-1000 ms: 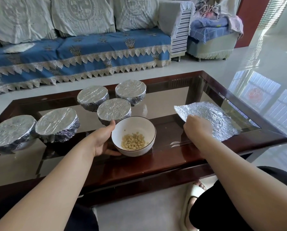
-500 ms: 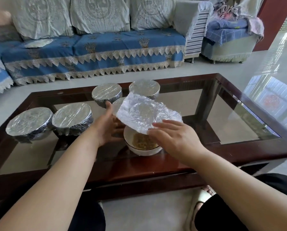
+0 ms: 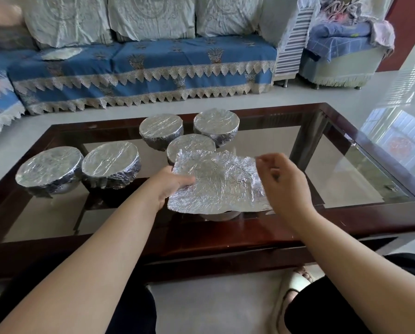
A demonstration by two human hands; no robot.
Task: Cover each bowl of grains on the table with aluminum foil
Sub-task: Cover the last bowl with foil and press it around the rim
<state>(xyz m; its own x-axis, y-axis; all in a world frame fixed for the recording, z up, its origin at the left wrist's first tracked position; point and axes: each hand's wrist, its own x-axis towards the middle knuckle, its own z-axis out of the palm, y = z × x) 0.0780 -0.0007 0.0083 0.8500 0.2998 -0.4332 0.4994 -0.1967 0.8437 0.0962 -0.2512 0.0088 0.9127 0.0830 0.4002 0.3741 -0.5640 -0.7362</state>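
I noted that the foil sheet (image 3: 217,183), which lay flat on the tabletop (image 3: 249,233) a second earlier, now sat spread over the last open bowl (image 3: 222,215), only its base showing; left hand (image 3: 171,183) pinched the left edge, right hand (image 3: 282,183) held the right edge, fingers curled; five foil-covered bowls (image 3: 110,163) stood behind; crimping the rim appeared the remaining step

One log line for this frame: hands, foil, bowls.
left hand: holds foil sheet left edge | right hand: pinches right edge | sheet: over last bowl, unwrapped | wrapped bowls: five
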